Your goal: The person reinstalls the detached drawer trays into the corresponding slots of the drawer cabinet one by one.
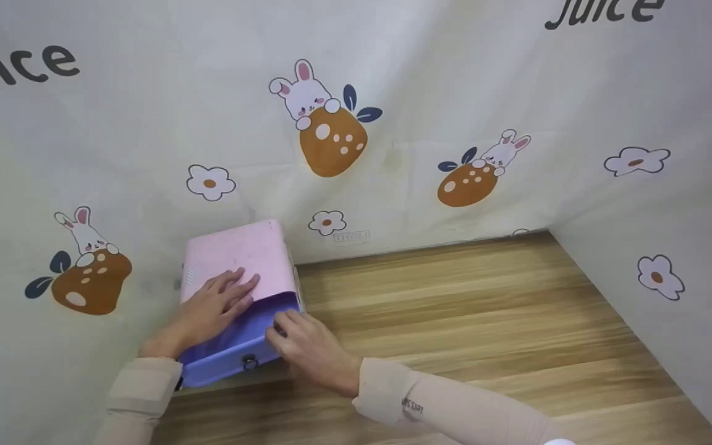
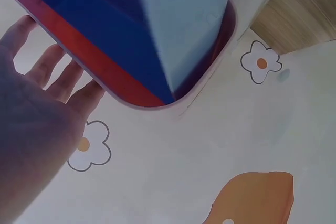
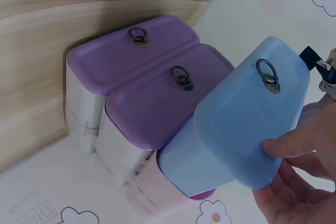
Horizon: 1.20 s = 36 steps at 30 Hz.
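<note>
A small drawer cabinet with a pink top (image 1: 235, 253) stands at the left of the wooden surface, its blue drawer (image 1: 217, 369) pulled partly out. My left hand (image 1: 211, 312) rests on the pink top near its front edge, fingers extended; the left wrist view has them against the pink rim (image 2: 149, 108). At the drawer's front right corner my right hand (image 1: 313, 346) grips the edge, thumb on the front face and the other fingers behind or below it. A dark ring pull (image 3: 268, 75) hangs on the blue front, untouched. The drawer's inside is partly hidden.
Below the blue drawer, two purple drawers (image 3: 168, 98) with ring pulls sit closed in white casings. A pale cloth (image 1: 405, 185) printed with rabbits and flowers rises behind and at both sides. Wood-grain surface (image 1: 455, 321) extends to the right.
</note>
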### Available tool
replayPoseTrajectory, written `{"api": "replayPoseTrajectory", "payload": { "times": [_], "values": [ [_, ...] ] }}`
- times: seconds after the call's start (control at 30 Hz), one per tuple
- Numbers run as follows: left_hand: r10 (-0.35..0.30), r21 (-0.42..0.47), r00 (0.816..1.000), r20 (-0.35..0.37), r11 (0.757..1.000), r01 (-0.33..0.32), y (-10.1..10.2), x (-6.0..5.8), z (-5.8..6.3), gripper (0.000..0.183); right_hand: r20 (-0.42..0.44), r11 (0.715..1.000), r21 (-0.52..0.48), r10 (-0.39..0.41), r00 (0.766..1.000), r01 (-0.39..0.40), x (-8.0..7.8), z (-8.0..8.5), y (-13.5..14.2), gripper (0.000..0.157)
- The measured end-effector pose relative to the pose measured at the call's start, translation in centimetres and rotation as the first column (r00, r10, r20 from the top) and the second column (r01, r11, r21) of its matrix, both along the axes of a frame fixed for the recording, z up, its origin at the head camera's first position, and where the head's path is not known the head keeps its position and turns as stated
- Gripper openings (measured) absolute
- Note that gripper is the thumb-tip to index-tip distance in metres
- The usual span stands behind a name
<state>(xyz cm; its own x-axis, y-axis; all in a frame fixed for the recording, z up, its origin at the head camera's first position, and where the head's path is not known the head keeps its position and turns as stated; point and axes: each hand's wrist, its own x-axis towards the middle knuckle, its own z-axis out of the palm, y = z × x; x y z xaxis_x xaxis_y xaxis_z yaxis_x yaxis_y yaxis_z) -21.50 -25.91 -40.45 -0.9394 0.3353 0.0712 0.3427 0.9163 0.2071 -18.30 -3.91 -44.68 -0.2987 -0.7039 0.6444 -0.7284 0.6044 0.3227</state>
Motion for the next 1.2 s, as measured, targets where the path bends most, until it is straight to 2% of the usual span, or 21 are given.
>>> {"api": "replayPoseTrajectory", "payload": {
  "times": [0.13,0.3,0.5,0.83,1.03,1.2],
  "values": [
    [0.002,0.002,1.000,0.019,1.000,-0.002,0.0,0.0,0.1,0.051,0.025,1.000,0.002,-0.011,1.000,0.011,-0.6,0.0,-0.4,0.026],
    [0.011,0.003,0.999,0.033,1.000,-0.011,0.2,0.1,0.2,0.052,0.010,0.999,0.007,-0.034,0.999,0.034,-1.6,-0.3,-0.8,0.024],
    [0.015,0.009,0.999,0.037,1.000,-0.016,0.6,0.0,0.1,0.052,-0.058,0.997,-0.038,-0.062,0.996,0.060,-3.3,-0.9,-1.1,0.014],
    [0.004,0.016,1.000,0.028,1.000,-0.005,1.0,-0.2,0.2,0.051,-0.179,0.998,-0.060,-0.045,0.983,0.034,-4.7,-1.7,-0.4,0.022],
    [-0.008,0.024,0.999,0.035,1.000,0.007,0.8,-0.4,0.3,0.051,-0.177,0.997,-0.045,-0.068,0.982,0.061,-5.4,-2.2,-0.3,0.029],
    [-0.002,0.019,0.999,0.037,1.000,0.001,0.6,-0.7,0.3,0.051,-0.142,0.996,0.016,-0.089,0.986,0.092,-5.4,-2.1,-0.3,0.029]
  ]
}}
